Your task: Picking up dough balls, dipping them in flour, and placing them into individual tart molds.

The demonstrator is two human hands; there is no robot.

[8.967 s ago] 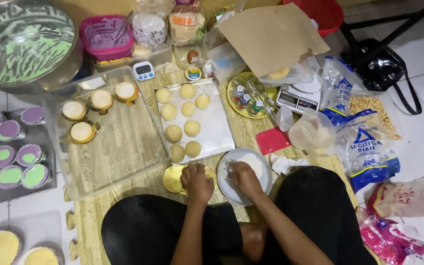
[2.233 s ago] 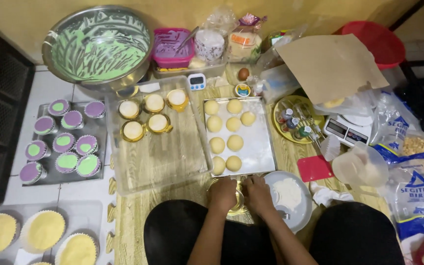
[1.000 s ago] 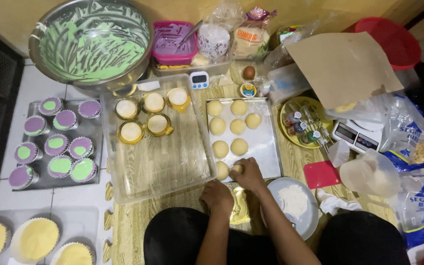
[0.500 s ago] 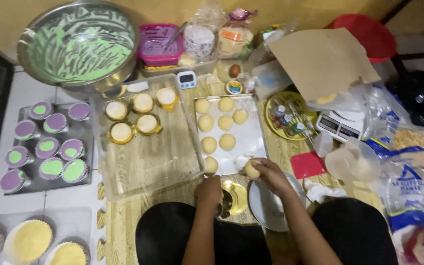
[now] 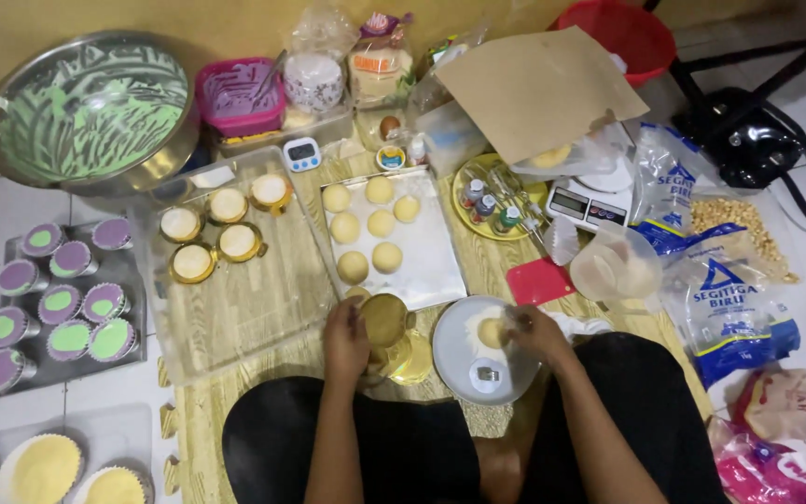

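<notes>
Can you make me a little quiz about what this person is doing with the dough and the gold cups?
1. True or false: the right hand holds a dough ball over the floured plate.
2. What does the left hand touch? A) big bowl B) gold mould C) scale
3. How many dough balls lie fully on the tray?

Key: 1 true; 2 B; 3 seven

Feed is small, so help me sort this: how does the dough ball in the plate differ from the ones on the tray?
The dough ball in the plate lies alone on flour, touched by the right hand. The tray balls, about seven, lie in rows on a bare tray, with no hand on them. The plate is round, the tray rectangular. Both are pale yellow, round and similar in size.
</notes>
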